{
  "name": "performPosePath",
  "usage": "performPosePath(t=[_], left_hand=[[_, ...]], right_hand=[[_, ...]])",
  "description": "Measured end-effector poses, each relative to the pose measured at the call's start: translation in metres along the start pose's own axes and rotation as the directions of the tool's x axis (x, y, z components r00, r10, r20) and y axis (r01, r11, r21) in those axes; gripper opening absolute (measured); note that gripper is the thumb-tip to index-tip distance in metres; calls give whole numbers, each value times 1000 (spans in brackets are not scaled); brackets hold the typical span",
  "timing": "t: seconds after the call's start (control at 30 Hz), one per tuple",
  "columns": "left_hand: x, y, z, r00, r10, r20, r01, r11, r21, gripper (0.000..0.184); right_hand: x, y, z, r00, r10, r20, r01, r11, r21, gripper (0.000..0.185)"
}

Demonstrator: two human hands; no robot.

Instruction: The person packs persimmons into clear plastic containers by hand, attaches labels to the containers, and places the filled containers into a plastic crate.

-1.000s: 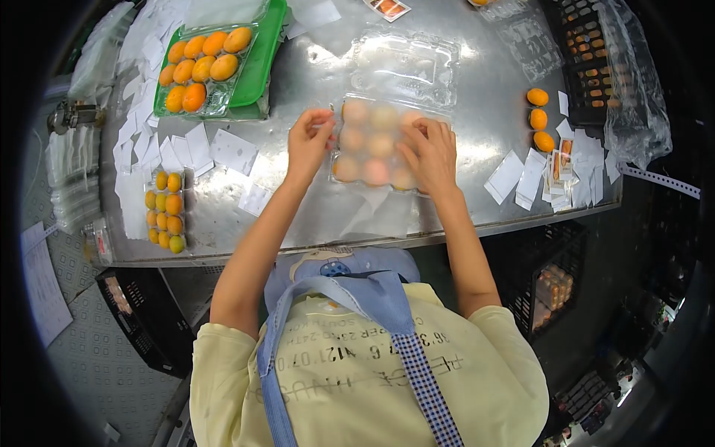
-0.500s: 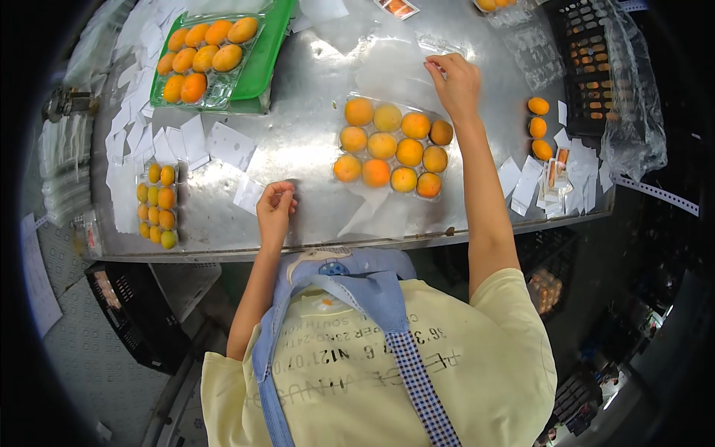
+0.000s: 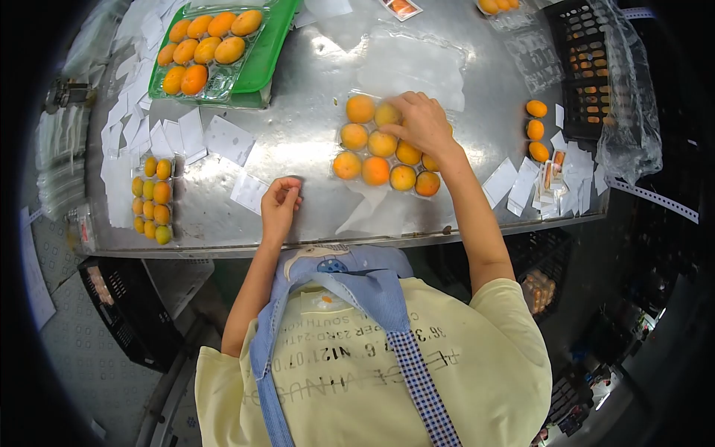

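An open clear plastic tray [image 3: 337, 153] on the metal table holds rows of round orange-yellow fruits [image 3: 375, 170]. My right hand [image 3: 423, 128] is over the tray's upper right part, covering some of the fruits. Its thumb and fingers close around an upper-row fruit [image 3: 386, 115]. Behind the tray lies a clear, flat lid [image 3: 417, 71]. My left hand [image 3: 280, 205] rests near the table's front edge, left of the tray. Its fingers are curled in, and nothing shows in them. A white paper slip [image 3: 249, 192] lies beside it.
A green crate [image 3: 275, 45] carries another fruit tray at the back left. A smaller filled pack [image 3: 154, 200] lies at the left. Three loose fruits [image 3: 535, 130] line up at the right, near scattered labels [image 3: 577, 182] and a black basket [image 3: 585, 67].
My right hand has come from above the clear lid, down and left, onto the fruits in the tray. My left hand stays nearly in place. The view has shifted slightly.
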State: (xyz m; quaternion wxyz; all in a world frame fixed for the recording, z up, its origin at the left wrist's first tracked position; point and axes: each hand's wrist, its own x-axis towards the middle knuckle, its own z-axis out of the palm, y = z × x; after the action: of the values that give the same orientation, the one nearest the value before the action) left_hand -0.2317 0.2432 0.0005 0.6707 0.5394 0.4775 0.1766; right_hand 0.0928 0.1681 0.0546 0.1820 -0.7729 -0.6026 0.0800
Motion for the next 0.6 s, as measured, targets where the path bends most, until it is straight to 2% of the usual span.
performPosePath(t=[0.03,0.13,0.23,0.27,0.33,0.43,0.47,0.57,0.6], left_hand=[[0,1,0,1000,1,5,-1,1000,5,9],[-1,2,-1,1000,15,23,-15,1000,-16,9],[-6,5,-5,1000,21,11,-20,1000,-22,9],[-6,4,-8,1000,27,0,-27,999,-32,9],[-9,1,-14,999,31,-19,-31,998,-53,9],[-9,-6,-27,999,34,-27,-37,994,-100,10],[-9,-8,-31,999,42,-30,-45,993,-112,10],[-11,-2,-45,993,86,-86,-98,984,-146,12],[-13,4,-50,986,110,-128,-129,979,-155,13]], right_hand=[[-1,-1,3,1000,13,-29,-12,1000,16,39],[2,-7,2,995,70,70,-69,997,-24,45],[-2,-13,-7,977,214,7,-211,958,194,43],[-4,-15,-11,961,275,26,-261,872,414,43],[-10,-26,-17,919,376,120,-327,555,765,42],[-12,-59,-22,900,329,286,-331,91,939,41],[-11,-73,-20,887,307,344,-368,21,930,39],[-1,-114,3,881,289,375,-390,-7,921,40],[3,-123,16,912,244,330,-353,54,934,42]])
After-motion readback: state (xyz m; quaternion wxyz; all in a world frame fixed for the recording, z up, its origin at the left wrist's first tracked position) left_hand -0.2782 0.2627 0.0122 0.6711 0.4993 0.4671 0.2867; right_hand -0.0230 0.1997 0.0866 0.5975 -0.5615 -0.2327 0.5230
